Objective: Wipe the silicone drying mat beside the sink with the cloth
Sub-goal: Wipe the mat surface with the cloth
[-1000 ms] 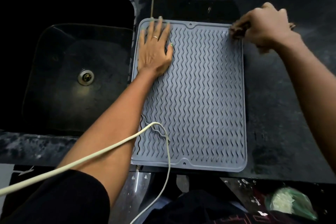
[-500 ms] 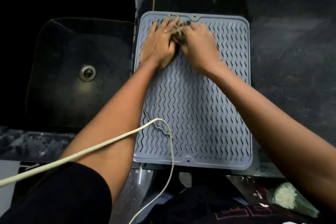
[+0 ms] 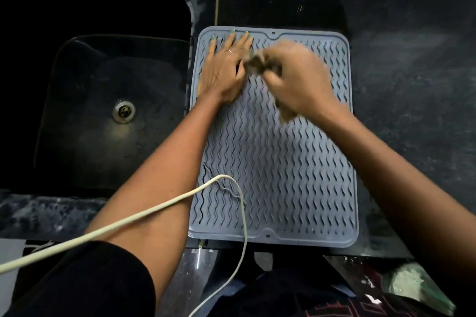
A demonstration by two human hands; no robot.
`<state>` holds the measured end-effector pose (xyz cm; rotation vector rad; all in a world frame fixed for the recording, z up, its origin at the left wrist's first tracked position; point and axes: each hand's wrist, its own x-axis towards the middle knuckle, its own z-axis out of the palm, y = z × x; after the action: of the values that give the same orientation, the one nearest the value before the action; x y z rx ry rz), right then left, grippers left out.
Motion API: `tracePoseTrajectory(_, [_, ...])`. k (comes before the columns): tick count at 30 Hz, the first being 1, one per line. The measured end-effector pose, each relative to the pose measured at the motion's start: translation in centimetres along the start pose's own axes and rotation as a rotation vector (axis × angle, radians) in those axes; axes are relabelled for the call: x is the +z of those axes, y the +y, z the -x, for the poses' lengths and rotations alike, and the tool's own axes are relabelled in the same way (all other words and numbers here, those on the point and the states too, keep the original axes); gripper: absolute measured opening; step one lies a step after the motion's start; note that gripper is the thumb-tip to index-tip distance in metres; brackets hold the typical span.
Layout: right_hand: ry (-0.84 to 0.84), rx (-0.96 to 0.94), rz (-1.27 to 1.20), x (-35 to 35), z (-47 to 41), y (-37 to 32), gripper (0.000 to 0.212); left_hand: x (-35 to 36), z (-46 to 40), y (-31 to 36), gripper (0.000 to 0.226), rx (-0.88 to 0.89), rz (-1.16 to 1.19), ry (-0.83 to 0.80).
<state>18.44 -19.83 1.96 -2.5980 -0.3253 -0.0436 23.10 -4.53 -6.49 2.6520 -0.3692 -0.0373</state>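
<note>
A grey silicone drying mat [image 3: 278, 167] with wavy ridges lies on the dark counter, just right of the sink. My left hand [image 3: 224, 69] lies flat on the mat's far left part, fingers spread, a ring on one finger. My right hand [image 3: 296, 82] is blurred over the mat's upper middle, closed around a brownish crumpled cloth [image 3: 260, 63]. One end of the cloth shows by my left hand's thumb side and another hangs out below my right palm.
A black sink [image 3: 103, 100] with a metal drain [image 3: 124, 111] fills the left. A cream cable [image 3: 134, 219] crosses my left forearm and loops over the mat's near left corner. The dark stone counter [image 3: 412, 85] extends right. A pale greenish bundle [image 3: 414, 288] lies below the counter edge.
My right hand carried the cloth from the mat's far right corner to the far middle beside my left hand, and now has drawn back slightly right. The left hand stays flat.
</note>
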Motion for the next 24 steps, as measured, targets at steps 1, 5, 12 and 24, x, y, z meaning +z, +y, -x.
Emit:
tracePoseTrajectory(1, [0.033, 0.03, 0.039, 0.6, -1.8, 0.4, 0.025, -0.1, 0.0, 0.0, 0.051, -0.002, 0.054, 0.02])
tracePoseTrajectory(5, [-0.11, 0.079, 0.338, 4.8, -5.0, 1.6, 0.043, -0.3, 0.1, 0.2, 0.065, -0.074, 0.155, 0.055])
tracePoseTrajectory(12, [-0.044, -0.098, 0.2, 5.6, 2.5, 0.1, 0.029, -0.4, -0.5, 0.1, 0.069, -0.073, 0.117, 0.013])
tracePoseTrajectory(24, [-0.029, 0.047, -0.078, 1.3, 1.3, -0.3, 0.022, -0.3, 0.0, -0.1, 0.051, -0.07, 0.183, 0.044])
